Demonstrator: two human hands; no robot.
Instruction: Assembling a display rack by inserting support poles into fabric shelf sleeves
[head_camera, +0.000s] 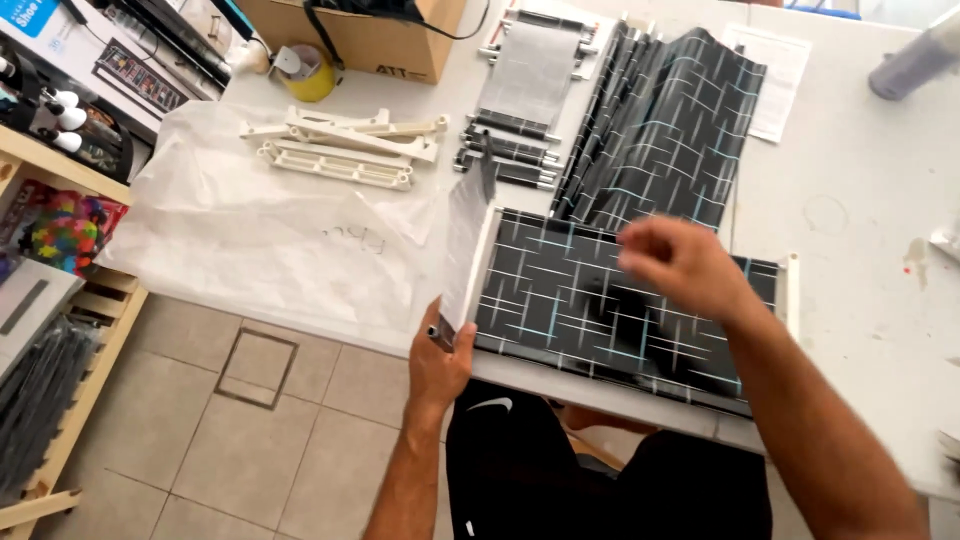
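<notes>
Left hand (440, 362) at the near edge of the white table (860, 200), clenched on the left end of a black patterned fabric panel (570, 290) lying flat along that edge. Right hand (672, 262) above the panel's middle, blurred; grip impossible to tell. Behind the panel, folded black fabric (665, 130). Toward the left edge, clear plastic sheet (270, 240) with cream plastic rails (345, 150). At the far edge, cardboard box (370, 40).
</notes>
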